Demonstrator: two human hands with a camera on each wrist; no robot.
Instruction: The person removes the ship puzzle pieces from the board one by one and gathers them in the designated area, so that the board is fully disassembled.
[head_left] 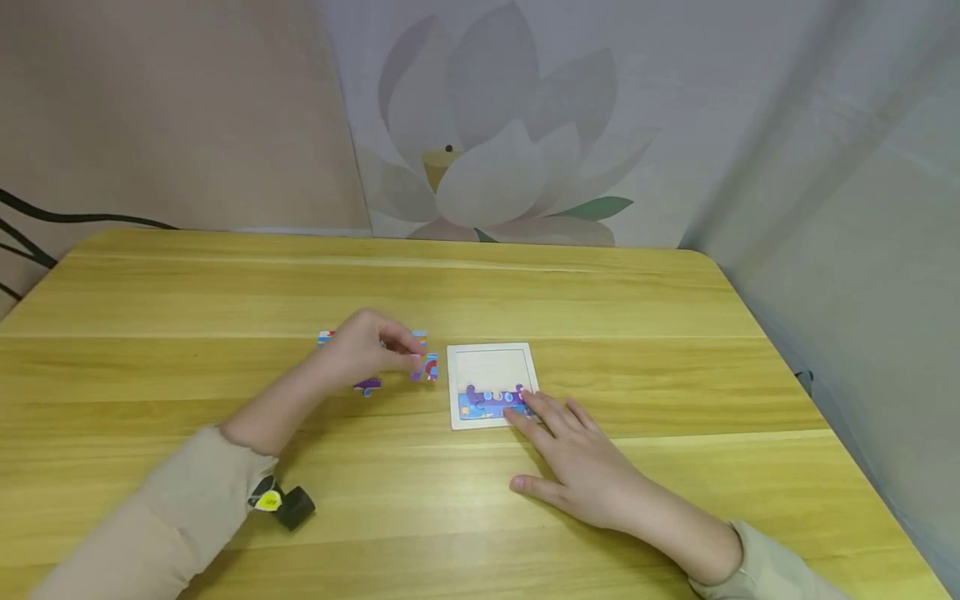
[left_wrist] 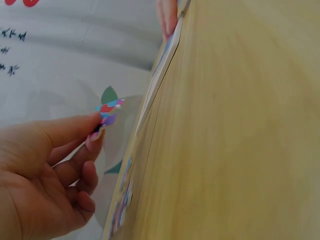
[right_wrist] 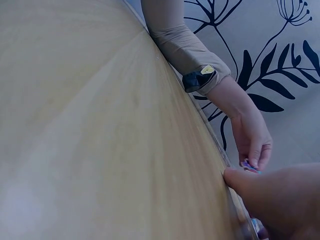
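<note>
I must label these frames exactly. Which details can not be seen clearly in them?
- Head view: the picture printed on the puzzle piece pinched by the left hand is too small to read.
- Head view: the left hand covers part of the loose pieces, so no count.
- Head view: right hand fingertips hide the tray corner.
- Right wrist view: the tray is blurred, mostly hidden by the hand.

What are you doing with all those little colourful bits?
A person is putting together a small jigsaw at a wooden table. The left hand pinches one colourful puzzle piece just above the table, beside a few loose pieces. The right hand lies flat with straight fingers, its fingertips on the lower right corner of the white puzzle frame. Only the bottom row of the frame is filled so far; the rest is blank.
</note>
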